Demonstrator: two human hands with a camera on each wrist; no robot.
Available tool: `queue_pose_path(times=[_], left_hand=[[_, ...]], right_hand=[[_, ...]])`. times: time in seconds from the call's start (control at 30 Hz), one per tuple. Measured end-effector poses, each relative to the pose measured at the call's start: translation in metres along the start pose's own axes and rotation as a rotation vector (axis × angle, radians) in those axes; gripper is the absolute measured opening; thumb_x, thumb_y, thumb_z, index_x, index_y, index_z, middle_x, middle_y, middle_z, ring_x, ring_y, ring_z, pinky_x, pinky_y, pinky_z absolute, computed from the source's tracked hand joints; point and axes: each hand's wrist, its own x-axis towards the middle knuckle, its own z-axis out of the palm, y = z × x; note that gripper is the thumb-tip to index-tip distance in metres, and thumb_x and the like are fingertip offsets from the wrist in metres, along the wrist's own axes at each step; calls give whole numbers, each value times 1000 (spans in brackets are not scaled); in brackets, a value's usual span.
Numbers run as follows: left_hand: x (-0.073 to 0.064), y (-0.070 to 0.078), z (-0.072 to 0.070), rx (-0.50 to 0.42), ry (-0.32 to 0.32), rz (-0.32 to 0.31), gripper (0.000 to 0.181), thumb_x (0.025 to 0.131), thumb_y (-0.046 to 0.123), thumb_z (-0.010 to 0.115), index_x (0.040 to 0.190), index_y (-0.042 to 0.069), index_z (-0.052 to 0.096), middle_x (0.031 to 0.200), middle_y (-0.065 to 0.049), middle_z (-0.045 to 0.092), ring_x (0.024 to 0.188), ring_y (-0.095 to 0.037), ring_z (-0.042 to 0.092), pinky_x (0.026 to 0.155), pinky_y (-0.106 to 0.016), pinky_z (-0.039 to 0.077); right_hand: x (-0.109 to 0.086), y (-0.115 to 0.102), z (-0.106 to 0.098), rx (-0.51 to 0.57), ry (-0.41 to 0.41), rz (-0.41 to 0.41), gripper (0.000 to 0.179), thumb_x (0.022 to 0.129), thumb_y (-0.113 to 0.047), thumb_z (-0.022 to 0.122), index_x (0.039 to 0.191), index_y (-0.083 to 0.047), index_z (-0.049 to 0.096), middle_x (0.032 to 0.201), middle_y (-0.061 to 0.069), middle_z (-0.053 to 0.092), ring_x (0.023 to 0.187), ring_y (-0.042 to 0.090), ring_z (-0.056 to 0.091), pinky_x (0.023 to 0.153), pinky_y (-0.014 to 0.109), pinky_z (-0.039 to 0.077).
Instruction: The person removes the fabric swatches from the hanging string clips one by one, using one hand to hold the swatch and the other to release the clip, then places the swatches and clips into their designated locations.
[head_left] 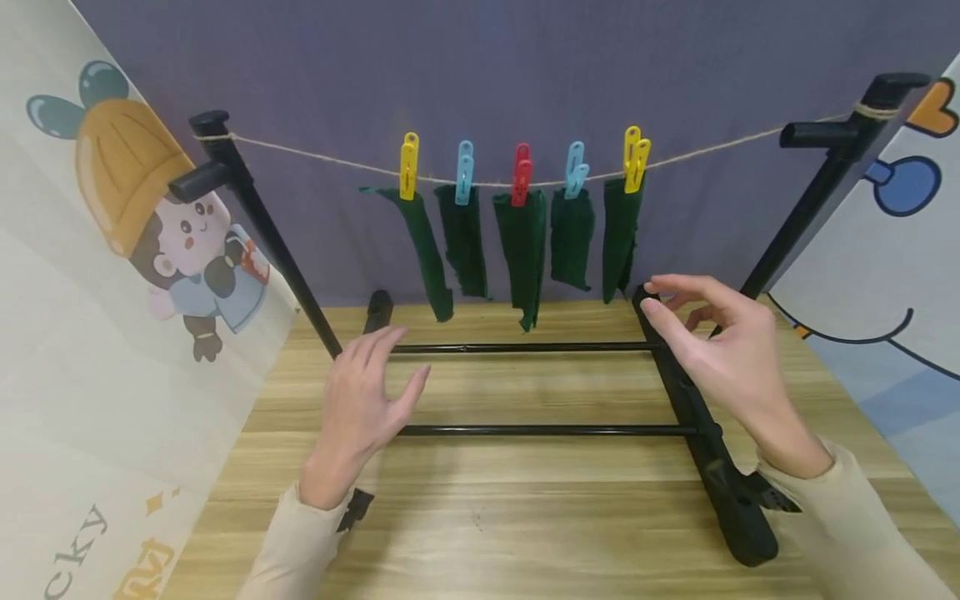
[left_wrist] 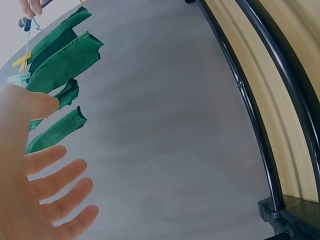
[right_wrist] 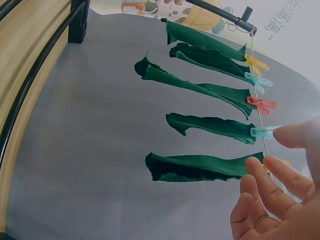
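Observation:
Several dark green cloth strips (head_left: 521,250) hang side by side from a thin twine line (head_left: 315,156). Clothespins hold them there: a yellow clothespin (head_left: 408,167) at the left, a light blue one, a red clothespin (head_left: 521,177) in the middle, another light blue one, and a yellow clothespin (head_left: 636,162) at the right. My left hand (head_left: 360,400) is held at the lower left with spread fingers and nothing in it. At the right, my right hand (head_left: 723,342) has loosely bent fingers, thumb apart from them, and holds nothing. In the head view both hands appear below the line, apart from the cloths.
A black rack frame carries the line between a left post (head_left: 270,242) and a right post (head_left: 810,200). Two black crossbars (head_left: 525,431) run low between its feet (head_left: 712,475), above a wood-grain table (head_left: 517,533). A grey-purple panel (head_left: 525,67) stands behind, with printed side walls.

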Motion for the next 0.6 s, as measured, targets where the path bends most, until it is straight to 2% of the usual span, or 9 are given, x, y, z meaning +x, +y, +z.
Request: queue_pose_path(times=[0.27, 0.47, 0.6], left_hand=[[4, 0, 1, -26, 2, -32, 53, 94, 37, 72, 132, 0, 69, 131, -21, 72, 120, -43, 66, 101, -58, 53], [9, 1, 0, -45, 32, -29, 51, 93, 35, 74, 130, -1, 69, 130, -22, 72, 119, -43, 66, 102, -58, 53], [14, -1, -1, -50, 51, -35, 52, 93, 33, 74, 130, -3, 69, 128, -24, 72, 117, -44, 67, 101, -59, 53]], right_hand=[[9, -5, 6, 22, -20, -26, 29, 93, -5, 81, 122, -12, 80, 112, -30, 72, 88, -3, 64, 70, 15, 45], [16, -11, 9, 28, -20, -42, 29, 93, -6, 81, 121, -13, 81, 111, -29, 72, 86, -2, 64, 71, 16, 45], [21, -17, 12, 24, -26, -47, 28, 94, -9, 81, 122, -15, 80, 113, -20, 75, 85, -1, 64, 72, 16, 46]])
